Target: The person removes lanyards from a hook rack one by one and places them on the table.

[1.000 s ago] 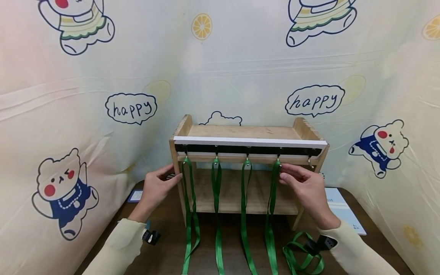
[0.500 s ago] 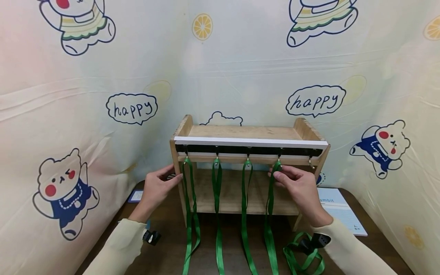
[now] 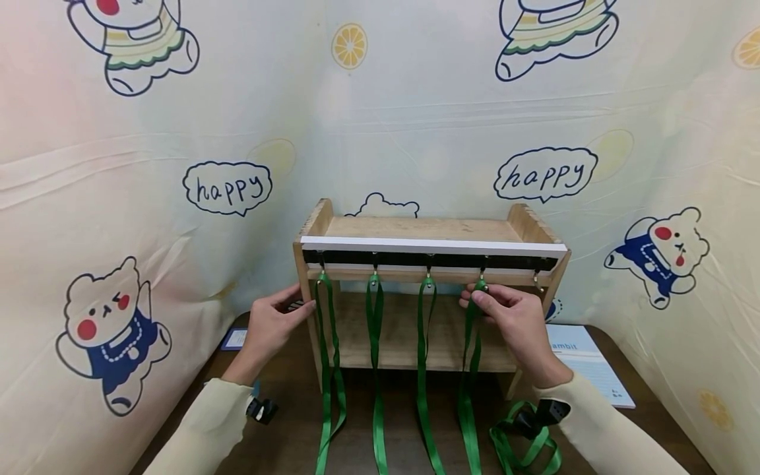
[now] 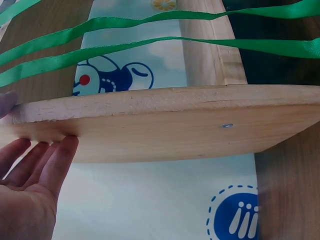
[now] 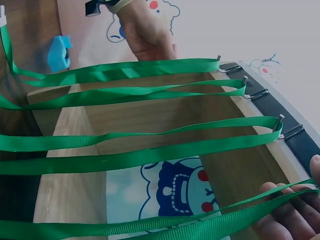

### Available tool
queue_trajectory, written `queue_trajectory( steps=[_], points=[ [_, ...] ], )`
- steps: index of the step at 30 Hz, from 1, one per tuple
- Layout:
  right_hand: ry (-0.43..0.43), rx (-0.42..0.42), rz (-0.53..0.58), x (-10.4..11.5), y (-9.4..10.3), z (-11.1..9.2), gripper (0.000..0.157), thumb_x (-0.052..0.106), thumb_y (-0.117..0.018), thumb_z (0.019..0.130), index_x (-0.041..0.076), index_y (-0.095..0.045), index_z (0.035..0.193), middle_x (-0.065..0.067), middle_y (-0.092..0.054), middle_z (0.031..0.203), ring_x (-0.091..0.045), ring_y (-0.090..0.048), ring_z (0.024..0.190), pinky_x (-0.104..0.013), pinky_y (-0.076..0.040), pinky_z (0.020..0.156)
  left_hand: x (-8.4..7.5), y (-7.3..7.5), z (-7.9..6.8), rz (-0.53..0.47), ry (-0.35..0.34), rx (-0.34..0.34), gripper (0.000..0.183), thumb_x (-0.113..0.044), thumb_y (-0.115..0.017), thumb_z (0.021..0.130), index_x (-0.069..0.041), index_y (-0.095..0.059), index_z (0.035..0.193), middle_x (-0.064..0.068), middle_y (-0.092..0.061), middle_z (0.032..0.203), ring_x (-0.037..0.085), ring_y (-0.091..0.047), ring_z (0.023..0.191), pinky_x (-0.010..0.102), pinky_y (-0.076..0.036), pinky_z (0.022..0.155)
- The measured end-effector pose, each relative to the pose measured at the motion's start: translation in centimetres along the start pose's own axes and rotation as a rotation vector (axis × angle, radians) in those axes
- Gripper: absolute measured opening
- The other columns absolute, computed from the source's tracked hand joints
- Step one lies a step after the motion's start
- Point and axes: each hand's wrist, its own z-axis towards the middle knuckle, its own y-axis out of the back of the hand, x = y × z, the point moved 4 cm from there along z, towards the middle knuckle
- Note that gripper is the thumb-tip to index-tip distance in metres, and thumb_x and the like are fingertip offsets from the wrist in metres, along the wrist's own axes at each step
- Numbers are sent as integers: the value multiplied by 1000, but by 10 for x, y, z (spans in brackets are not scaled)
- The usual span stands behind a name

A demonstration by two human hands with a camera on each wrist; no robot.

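Green lanyards hang by their loops from several metal hooks along the front of a small wooden shelf. My right hand pinches the upper part of the rightmost hanging lanyard between thumb and fingers, just under its hook. In the right wrist view the fingers lie behind that ribbon. At the shelf's left side panel, my left hand grips the edge, its thumb in front and fingertips on the outer face. The far-right hook carries no lanyard.
Another green lanyard lies loosely coiled on the dark table, below my right wrist. A white and light-blue printed sheet lies to the right. Left of the shelf is a blue-edged card. A blue object shows in the right wrist view.
My right hand has moved slightly left, its fingers passing behind the rightmost hanging lanyard, whose two strands now spread apart below the hand. The left hand stays in place.
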Motion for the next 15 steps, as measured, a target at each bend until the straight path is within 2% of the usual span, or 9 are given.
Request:
queue_trajectory(
  steps=[6,11,15],
  points=[
    [6,4,35,1,0,0,48,33,-65,100,-7,-67,126,7,-80,103,-8,-76,95,-22,-59,85,-2,1,0,-1,1,0,61,-32,-78,91,-5,-58,142,18,-68,133,26,-67,115,16,-57,78],
    [9,17,102,1,-1,-1,48,28,-64,101,-13,-64,125,7,-80,101,-11,-77,93,-22,-58,88,-2,0,-1,1,-2,-3,60,-31,-78,90,-6,-59,142,17,-68,132,28,-67,116,17,-57,78],
    [7,19,107,2,0,-2,48,29,-64,101,-14,-64,125,7,-80,98,-12,-77,91,-21,-58,87,-1,0,-1,4,-10,-4,60,-31,-78,91,-6,-59,142,17,-68,132,29,-67,116,17,-57,79]
  ],
)
